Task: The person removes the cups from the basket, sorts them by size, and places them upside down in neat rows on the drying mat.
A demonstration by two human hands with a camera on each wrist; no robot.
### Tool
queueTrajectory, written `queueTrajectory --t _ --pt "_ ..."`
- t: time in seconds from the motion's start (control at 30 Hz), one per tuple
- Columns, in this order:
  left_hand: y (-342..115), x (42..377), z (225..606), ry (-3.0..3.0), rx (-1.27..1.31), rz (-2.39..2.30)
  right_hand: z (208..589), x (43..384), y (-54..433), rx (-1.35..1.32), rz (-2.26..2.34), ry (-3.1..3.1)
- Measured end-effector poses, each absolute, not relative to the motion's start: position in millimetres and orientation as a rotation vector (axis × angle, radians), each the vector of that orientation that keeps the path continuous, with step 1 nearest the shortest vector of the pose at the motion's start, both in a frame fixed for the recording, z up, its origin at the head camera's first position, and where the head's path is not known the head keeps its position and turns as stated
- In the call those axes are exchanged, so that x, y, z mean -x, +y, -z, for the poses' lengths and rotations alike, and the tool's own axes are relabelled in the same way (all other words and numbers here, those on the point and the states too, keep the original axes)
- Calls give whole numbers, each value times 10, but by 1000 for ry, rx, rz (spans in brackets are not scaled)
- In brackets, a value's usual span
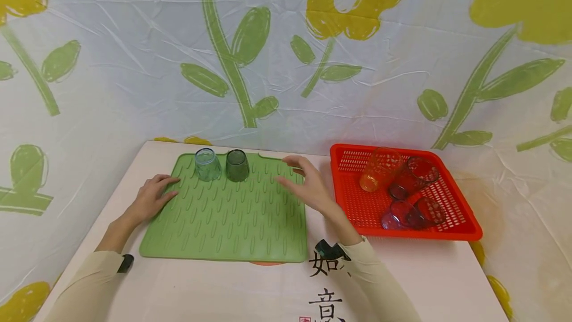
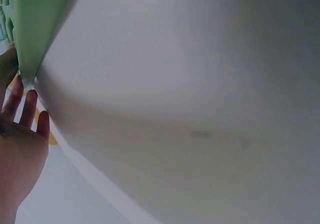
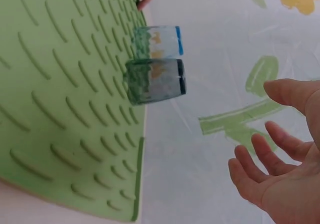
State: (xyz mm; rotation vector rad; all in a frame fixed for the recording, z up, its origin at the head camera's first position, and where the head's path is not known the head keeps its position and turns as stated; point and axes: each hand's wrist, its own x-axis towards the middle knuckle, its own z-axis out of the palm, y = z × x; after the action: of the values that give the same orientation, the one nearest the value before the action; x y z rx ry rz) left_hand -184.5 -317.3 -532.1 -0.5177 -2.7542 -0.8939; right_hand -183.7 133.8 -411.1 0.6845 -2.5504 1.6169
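Note:
A pale blue glass point(image 1: 207, 165) and a dark grey glass point(image 1: 237, 166) stand side by side near the back edge of a green ridged mat point(image 1: 232, 222), their narrower ends up. My left hand point(image 1: 152, 198) rests at the mat's left edge, fingertips touching it; the left wrist view shows the thumb and fingers point(image 2: 31, 106) at that edge. Over the mat's back right part my right hand point(image 1: 310, 185) hovers with fingers spread, holding nothing. Seen from the right wrist, this hand point(image 3: 285, 169) is apart from both glasses.
To the right of the mat sits a red plastic basket point(image 1: 469, 230). Inside lie an orange glass point(image 1: 380, 168), a dark glass point(image 1: 413, 178) and purplish glasses point(image 1: 397, 215). A flower-printed cloth point(image 1: 286, 63) hangs behind the white table point(image 1: 214, 292).

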Motion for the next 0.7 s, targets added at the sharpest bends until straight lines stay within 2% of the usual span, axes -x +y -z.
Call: queueTrajectory --t 0.7 --pt "-3145 1823 5274 -2764 507 932 3998 1665 2239 -410 -1450 -2614"
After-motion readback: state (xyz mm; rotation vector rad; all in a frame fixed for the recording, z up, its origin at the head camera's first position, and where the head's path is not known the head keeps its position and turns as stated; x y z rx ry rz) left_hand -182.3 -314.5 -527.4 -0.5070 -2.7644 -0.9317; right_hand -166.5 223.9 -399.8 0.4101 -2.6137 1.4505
